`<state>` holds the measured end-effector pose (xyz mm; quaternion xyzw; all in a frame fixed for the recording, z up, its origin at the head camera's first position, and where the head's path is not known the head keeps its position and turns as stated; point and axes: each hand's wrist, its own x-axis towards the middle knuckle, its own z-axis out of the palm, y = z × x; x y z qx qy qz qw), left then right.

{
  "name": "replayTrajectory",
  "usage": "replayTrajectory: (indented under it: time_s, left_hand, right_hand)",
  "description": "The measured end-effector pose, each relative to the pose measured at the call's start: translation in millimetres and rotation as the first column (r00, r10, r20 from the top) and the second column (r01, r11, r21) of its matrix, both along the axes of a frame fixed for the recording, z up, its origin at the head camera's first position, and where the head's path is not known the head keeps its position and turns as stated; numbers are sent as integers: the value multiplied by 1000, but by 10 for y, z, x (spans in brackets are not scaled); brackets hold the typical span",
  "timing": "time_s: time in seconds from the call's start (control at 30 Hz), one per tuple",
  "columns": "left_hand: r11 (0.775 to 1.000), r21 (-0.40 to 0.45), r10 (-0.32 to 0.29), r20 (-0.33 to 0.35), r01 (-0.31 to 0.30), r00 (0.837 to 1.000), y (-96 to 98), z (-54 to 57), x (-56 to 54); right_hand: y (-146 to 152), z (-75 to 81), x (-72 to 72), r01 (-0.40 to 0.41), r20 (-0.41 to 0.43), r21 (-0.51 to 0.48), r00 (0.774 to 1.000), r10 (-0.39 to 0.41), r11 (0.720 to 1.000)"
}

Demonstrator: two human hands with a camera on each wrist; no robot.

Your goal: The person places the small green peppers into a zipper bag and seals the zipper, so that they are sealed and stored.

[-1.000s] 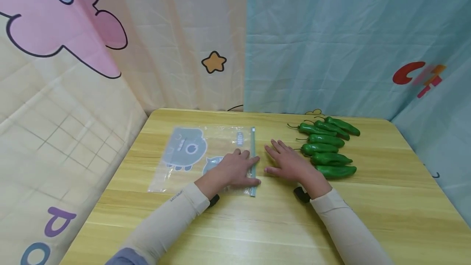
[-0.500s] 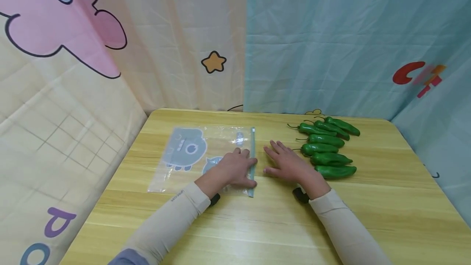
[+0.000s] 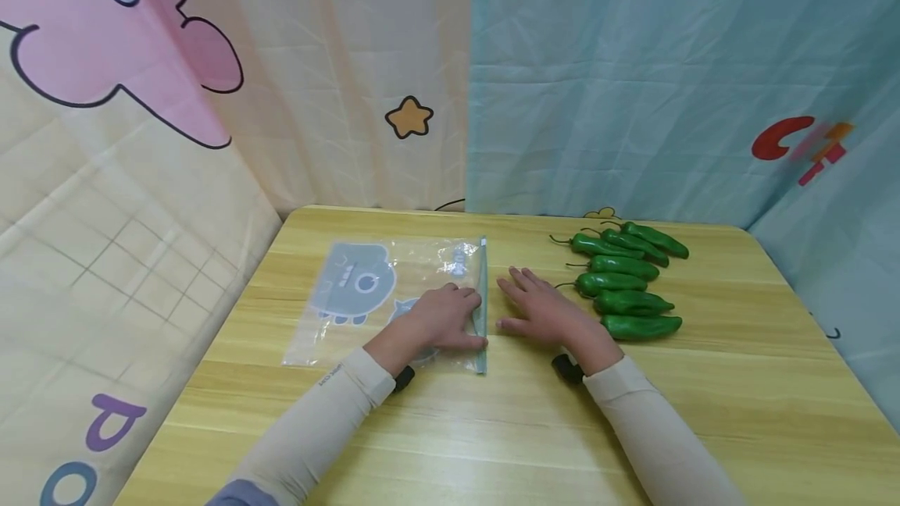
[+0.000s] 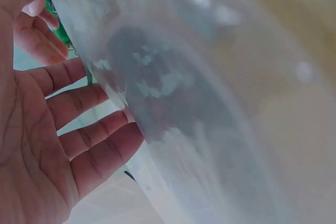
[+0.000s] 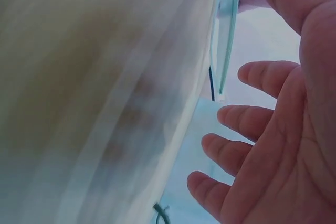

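A clear zip bag (image 3: 436, 256) with blue-grey cartoon prints lies flat on the table, its green zip edge (image 3: 482, 272) facing right. My left hand (image 3: 443, 320) is over the bag's right part, thumb and fingers reaching to the zip edge. In the left wrist view, the straight fingers (image 4: 89, 135) touch the plastic. The zip edge looks slightly bowed and raised off the table. To the right of it, my right hand (image 3: 544, 311) is spread low over the table, holding nothing. Several green peppers (image 3: 610, 283) lie right of that hand.
The wooden table (image 3: 450, 436) extends toward me. Printed cloth curtains (image 3: 605, 84) hang along its back and sides. A small dark device sits under each wrist.
My left hand has drawn slightly left, and the zip edge now bows and lifts a little. The right hand has moved slightly left toward the bag. The peppers have stayed in place.
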<state>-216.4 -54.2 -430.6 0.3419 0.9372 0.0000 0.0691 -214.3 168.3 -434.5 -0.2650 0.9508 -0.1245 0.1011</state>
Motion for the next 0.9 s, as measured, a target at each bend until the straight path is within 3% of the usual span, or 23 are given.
replayTrajectory:
  time_s: [0.5,0.9]
  left_hand:
    - [1000,-15,-15,24,16,1000,-67,-10,24]
    - [1000,-8,-26,33,27,999,-58,8,37]
  right_hand:
    - [-214,-51,-184,21,136,-50,991,-14,999]
    - [-243,-83,-252,28,174,5,984,-29,1000]
